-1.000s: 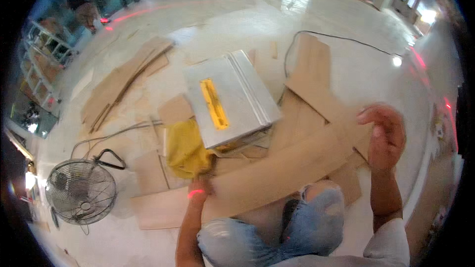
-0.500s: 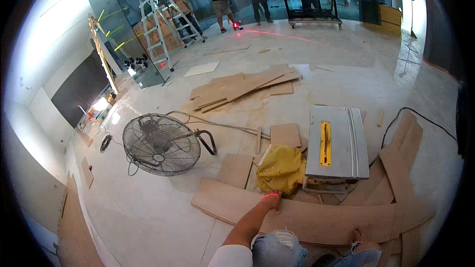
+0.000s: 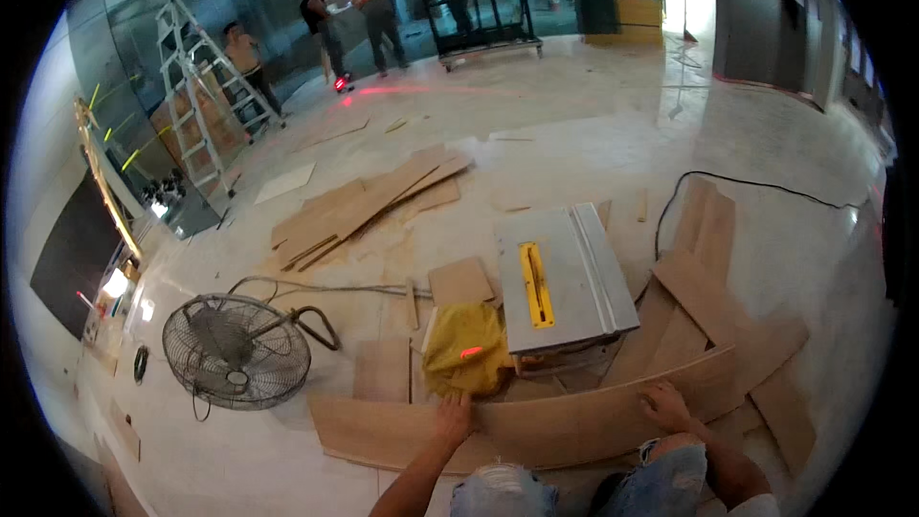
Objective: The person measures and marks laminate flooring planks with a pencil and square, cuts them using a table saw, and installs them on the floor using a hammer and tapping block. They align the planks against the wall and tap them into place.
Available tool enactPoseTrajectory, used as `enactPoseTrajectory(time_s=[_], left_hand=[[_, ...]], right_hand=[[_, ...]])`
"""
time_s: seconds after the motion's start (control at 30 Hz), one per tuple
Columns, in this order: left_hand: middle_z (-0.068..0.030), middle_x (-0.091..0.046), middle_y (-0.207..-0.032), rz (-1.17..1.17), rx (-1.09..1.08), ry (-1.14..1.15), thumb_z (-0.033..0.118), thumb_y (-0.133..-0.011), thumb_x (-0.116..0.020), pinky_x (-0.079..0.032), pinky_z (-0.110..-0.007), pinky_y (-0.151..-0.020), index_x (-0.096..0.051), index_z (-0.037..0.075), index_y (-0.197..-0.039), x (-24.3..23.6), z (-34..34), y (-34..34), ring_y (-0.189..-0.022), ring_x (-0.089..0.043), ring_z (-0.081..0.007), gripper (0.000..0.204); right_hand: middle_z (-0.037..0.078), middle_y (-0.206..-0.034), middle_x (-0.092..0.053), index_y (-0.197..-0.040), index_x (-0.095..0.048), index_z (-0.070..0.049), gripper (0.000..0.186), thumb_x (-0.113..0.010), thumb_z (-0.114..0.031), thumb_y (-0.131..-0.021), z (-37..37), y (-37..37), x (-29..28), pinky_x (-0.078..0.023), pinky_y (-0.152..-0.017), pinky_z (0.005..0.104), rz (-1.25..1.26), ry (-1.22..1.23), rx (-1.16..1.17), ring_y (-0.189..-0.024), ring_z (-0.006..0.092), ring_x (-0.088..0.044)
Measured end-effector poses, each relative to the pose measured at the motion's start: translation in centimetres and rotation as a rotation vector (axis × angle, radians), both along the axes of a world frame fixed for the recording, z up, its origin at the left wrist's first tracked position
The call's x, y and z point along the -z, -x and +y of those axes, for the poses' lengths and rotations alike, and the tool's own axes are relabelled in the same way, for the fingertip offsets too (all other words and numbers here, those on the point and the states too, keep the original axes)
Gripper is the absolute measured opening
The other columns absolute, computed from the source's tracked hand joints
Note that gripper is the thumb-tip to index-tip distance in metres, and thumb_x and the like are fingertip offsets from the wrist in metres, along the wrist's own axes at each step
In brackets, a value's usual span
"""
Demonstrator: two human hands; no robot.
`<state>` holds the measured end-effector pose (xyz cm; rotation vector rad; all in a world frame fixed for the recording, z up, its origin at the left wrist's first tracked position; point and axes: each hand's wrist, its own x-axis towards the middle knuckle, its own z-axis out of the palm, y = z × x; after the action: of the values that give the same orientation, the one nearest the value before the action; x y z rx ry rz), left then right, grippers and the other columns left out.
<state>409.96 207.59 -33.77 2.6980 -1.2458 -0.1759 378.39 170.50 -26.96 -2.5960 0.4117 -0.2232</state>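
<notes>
A long brown wooden board [image 3: 560,429] lies across in front of my knees, its far edge tipped up. My left hand [image 3: 455,415] is closed over that far edge, left of the board's middle. Towards the right end, my right hand [image 3: 666,408] grips the same edge, its thumb side on the near face. Just beyond the board stands a table saw [image 3: 574,273] with a grey top and a yellow insert around its blade slot. A crumpled yellow bag [image 3: 466,349] rests against the saw's left side, close to my left hand.
A round floor fan [image 3: 237,351] lies at the left. Board offcuts [image 3: 704,302] cover the floor at right, and a pile of boards [image 3: 373,201] lies farther off. A black cable [image 3: 756,179] crosses the right side. Several people, a stepladder [image 3: 196,86] and a wheeled rack [image 3: 481,19] are at the back.
The board has been tilted up from lying flat. My right hand has come onto its edge, and my left hand now grips that edge too. The view has turned right.
</notes>
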Motion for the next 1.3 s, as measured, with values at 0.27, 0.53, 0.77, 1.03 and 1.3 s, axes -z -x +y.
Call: enactPoseTrajectory(time_s=[0.27,0.53,0.77,1.03,1.3], left_hand=[[-0.0153,-0.056,-0.098,-0.127,-0.038,0.270,0.023,-0.070,-0.076,-0.044,-0.045,-0.084,-0.056,0.004,-0.097,-2.9,1.3,5.2,-0.096,-0.054,-0.0346,0.038],[-0.0129,-0.056,-0.100,-0.115,0.023,0.369,0.016,-0.073,-0.069,-0.045,-0.043,-0.080,-0.057,0.006,-0.094,-5.1,0.9,7.5,-0.092,-0.054,-0.0321,0.027],[-0.0119,-0.054,-0.107,-0.548,-0.031,0.818,0.014,-0.077,-0.074,-0.047,-0.047,-0.080,-0.058,0.015,-0.101,-9.1,4.6,9.4,-0.095,-0.055,-0.0329,0.028],[-0.0208,-0.048,-0.115,-0.139,-0.227,0.853,-0.002,-0.085,-0.060,-0.043,-0.046,-0.090,-0.052,0.001,-0.114,-13.1,4.2,7.8,-0.106,-0.049,-0.0358,0.030],[-0.0160,-0.066,-0.100,0.649,-0.271,0.567,0.029,-0.092,-0.064,-0.051,-0.037,-0.081,-0.062,-0.004,-0.108,-12.4,-2.2,5.4,-0.091,-0.065,-0.0266,0.037]], right_hand=[[0.021,-0.109,-0.065,-0.118,-0.060,-0.004,0.048,-0.062,-0.041,-0.088,6.8,-16.4,-4.6,-0.050,-0.084,0.0468,0.414,-0.035,-0.565,-0.096,0.0389,-0.064],[0.022,-0.085,-0.068,-0.103,-0.061,-0.002,0.035,-0.062,-0.031,-0.084,17.9,-20.5,4.6,-0.050,-0.070,0.0513,0.530,0.110,-0.793,-0.079,0.0405,-0.065],[0.022,-0.074,-0.065,-0.091,-0.063,-0.002,0.029,-0.059,-0.031,-0.089,13.5,-15.6,-11.4,-0.051,-0.064,0.0509,0.361,0.036,-0.644,-0.073,0.0427,-0.064],[0.023,-0.069,-0.056,-0.082,-0.058,0.001,0.039,-0.069,-0.037,-0.086,6.6,-12.9,-35.2,-0.047,-0.059,0.0413,-0.274,0.024,-0.126,-0.063,0.0282,-0.061],[0.012,-0.103,-0.064,-0.117,-0.053,0.007,0.038,-0.057,-0.025,-0.097,3.9,-13.5,-52.0,-0.053,-0.068,0.0333,-1.100,-0.576,0.317,-0.089,0.0186,-0.065]])
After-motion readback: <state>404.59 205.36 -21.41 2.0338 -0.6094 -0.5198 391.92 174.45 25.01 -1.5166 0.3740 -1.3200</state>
